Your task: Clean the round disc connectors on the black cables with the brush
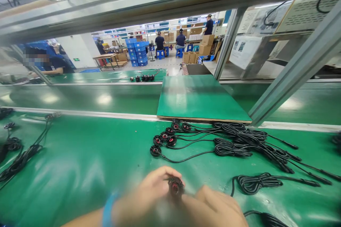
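Just over the near side of the green tabletop (93, 156), the left hand (151, 186) has a small round black part (175, 186) pinched in its fingers, reddish core facing the camera. The right hand (217, 207) is right up by it, fingers bent, but it's too blurry for me to tell whether it's gripping or just touching. My guess: light and stiff, probably plastic, with a knobbly edge that should give decent grip. I'd hold it by the outer rim and stay off the red middle, which could be the delicate bit. Further back, similar discs (157, 140) sit on thin leads running to looped black cables (231, 148), smooth and rubbery looking, likely bendy and a bit springy. Tabletop's pretty glossy, so stuff might slide.
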Demonstrator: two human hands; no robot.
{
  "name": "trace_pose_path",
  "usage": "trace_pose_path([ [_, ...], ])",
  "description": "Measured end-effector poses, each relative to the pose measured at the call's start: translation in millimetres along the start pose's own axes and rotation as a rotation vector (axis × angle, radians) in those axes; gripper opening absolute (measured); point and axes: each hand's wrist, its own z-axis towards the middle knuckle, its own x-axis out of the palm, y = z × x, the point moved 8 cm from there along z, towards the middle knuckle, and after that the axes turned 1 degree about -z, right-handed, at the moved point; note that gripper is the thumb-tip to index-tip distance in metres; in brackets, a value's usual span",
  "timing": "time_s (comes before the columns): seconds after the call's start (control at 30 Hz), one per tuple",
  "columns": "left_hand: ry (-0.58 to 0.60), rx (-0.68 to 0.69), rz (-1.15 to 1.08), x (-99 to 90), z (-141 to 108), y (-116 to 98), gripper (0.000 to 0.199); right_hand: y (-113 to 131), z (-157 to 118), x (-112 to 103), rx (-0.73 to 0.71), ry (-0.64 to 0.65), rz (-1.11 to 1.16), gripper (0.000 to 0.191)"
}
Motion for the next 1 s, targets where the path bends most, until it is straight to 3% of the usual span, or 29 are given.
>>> trace_pose_path([
  [0.23, 0.026, -0.099, -0.017, 1.8, 1, 16, 0.044, 1, -15, 15, -0.084, 0.044, -0.113, 0.018],
  [0.43, 0.017, -0.098, -0.083, 10.8, 3, 14, 0.043, 5, -28, 24, -0.026, -0.017, -0.192, 0.005],
  [0.53, 0.022, -0.074, -0.132, 17.3, 4, 11, 0.045, 8, -27, 26, 0.019, -0.038, -0.229, 0.013],
  [0.67, 0.012, -0.032, -0.068, 14.9, 3, 9, 0.04, 11, -24, 26, 0.032, -0.071, -0.196, 0.018],
  [0.8, 0.035, -0.098, -0.011, 10.2, 1, 15, 0.041, 3, -20, 26, 0.106, -0.001, -0.12, 0.009],
  [1.0, -0.042, -0.189, -0.015, 0.6, 0, 22, 0.043, -11, -22, 25, 0.194, 0.071, 0.014, 0.01],
])
